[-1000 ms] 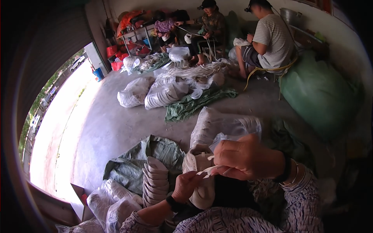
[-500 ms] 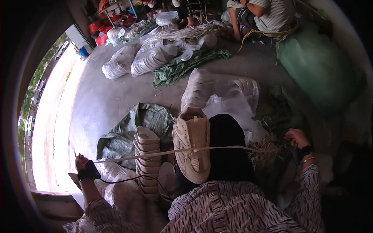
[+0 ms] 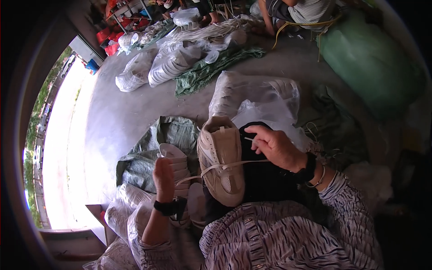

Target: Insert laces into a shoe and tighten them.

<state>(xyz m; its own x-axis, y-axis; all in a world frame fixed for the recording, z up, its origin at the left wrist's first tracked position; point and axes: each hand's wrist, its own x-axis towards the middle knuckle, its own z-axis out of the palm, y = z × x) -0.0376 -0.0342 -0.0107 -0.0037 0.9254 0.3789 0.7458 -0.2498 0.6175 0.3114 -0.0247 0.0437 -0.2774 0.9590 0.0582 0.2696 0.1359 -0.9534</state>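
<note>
Though slightly aslant lengthwise, shoe, toe bodyward

Clock from shoe. Lace bars low pass, slanting over shoe from 8 to 3; clear it from above. At 9, your left hand overlaps cup-like stack; can't tell clearance. Your right hand at 2: gap to shoe, crossed by lace. Clear bag blocks 1; wrapped bundles crowd 8. Floor strip at 11 gives you passage.
</note>
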